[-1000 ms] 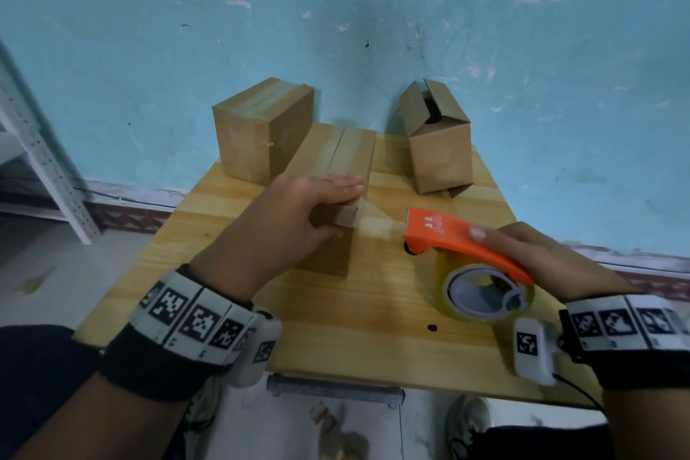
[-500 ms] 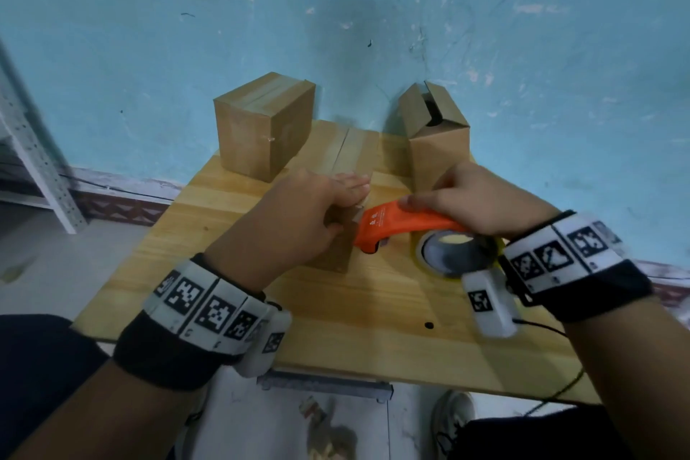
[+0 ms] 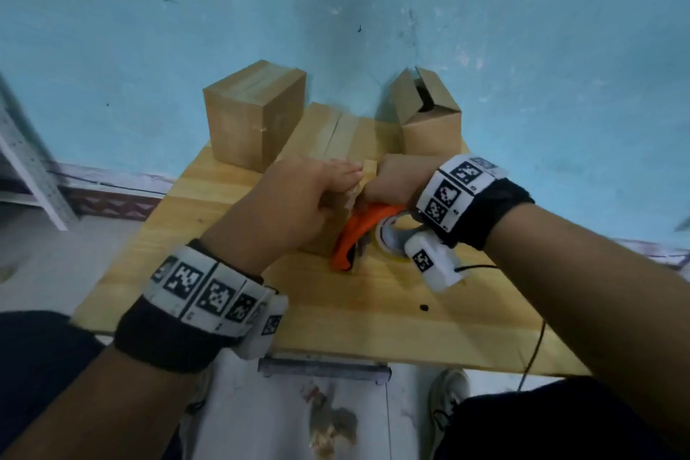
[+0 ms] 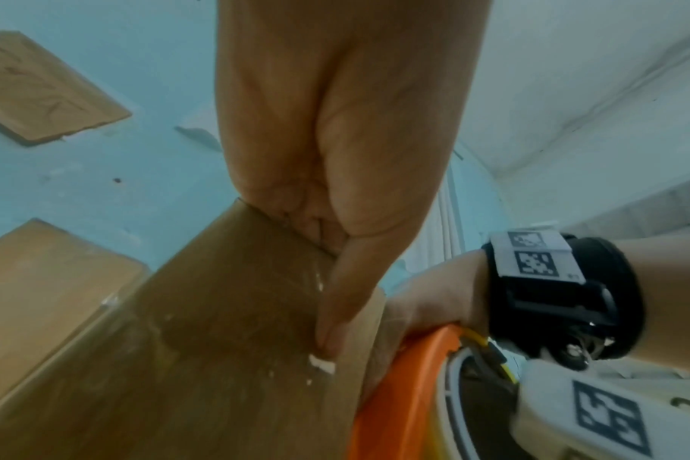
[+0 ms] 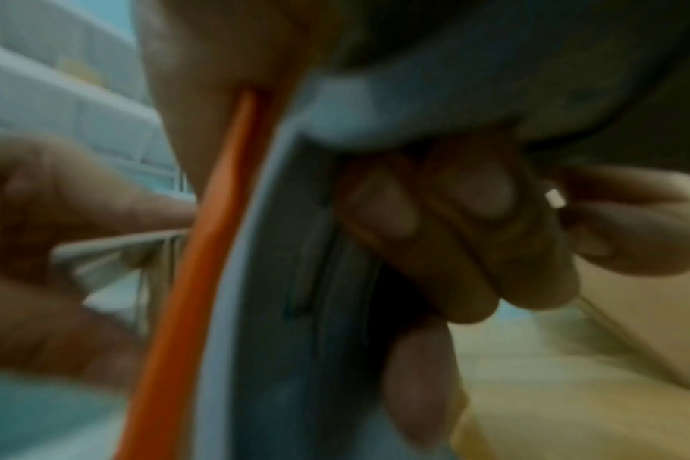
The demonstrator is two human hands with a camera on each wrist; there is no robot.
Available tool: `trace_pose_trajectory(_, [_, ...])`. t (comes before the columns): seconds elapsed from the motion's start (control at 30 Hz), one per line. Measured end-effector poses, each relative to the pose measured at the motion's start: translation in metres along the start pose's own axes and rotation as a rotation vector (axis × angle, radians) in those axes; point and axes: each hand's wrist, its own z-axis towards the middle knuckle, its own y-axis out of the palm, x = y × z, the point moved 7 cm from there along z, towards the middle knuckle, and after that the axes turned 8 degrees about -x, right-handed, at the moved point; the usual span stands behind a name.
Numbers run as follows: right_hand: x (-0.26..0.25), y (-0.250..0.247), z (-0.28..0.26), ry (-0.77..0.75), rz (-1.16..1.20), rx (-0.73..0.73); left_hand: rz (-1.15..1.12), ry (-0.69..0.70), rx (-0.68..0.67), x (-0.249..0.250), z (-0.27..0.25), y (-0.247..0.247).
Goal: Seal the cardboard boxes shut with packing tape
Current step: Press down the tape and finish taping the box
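A low cardboard box (image 3: 338, 133) lies lengthwise mid-table. My left hand (image 3: 298, 198) holds its near end, fingers over the top edge and thumb (image 4: 335, 311) pressing tape onto the front face (image 4: 217, 342). My right hand (image 3: 395, 179) grips the orange tape dispenser (image 3: 354, 239), tipped nose-down against that same end; its tape roll (image 3: 390, 239) sits just right of the box. In the blurred right wrist view, fingers (image 5: 453, 233) curl round the dispenser (image 5: 201, 249). The tape between the dispenser and the box is hidden by the hands.
A taller closed box (image 3: 254, 116) stands at the back left of the wooden table (image 3: 373, 310). At the back right stands a box with open flaps (image 3: 429, 112). The blue wall is right behind them. A metal shelf leg (image 3: 26, 168) stands at far left.
My right hand has carried the dispenser left from the table's right side up to the box's near end and tipped it downward. My left hand has stayed on the box.
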Motion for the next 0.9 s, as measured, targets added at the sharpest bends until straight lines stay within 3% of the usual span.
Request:
trace_pose_trajectory(0.1, [-0.008,-0.006,-0.012,0.006,-0.097,0.110,-0.083,-0.012,0.019,-0.012,-0.005,-0.004])
trace_pose_trajectory(0.27, [0.027,0.000,-0.033,-0.024,0.084,0.213,-0.138,-0.008,0.016,-0.017,-0.010,-0.005])
trace_pose_trajectory(0.4, [0.067,-0.002,-0.061,0.013,0.262,0.479,-0.107,-0.022,-0.003,-0.017,-0.008,-0.003])
trace_pose_trajectory(0.5, [0.078,0.008,-0.072,0.114,0.124,0.633,-0.137,-0.006,-0.031,-0.011,-0.010,-0.006])
trace_pose_trajectory(0.63, [0.070,0.037,-0.058,0.182,-0.293,0.573,-0.191,-0.070,-0.105,-0.010,-0.011,-0.009])
trace_pose_trajectory(0.9, [0.063,0.044,-0.047,0.133,-0.187,0.425,-0.198,-0.049,0.028,-0.014,-0.012,-0.011])
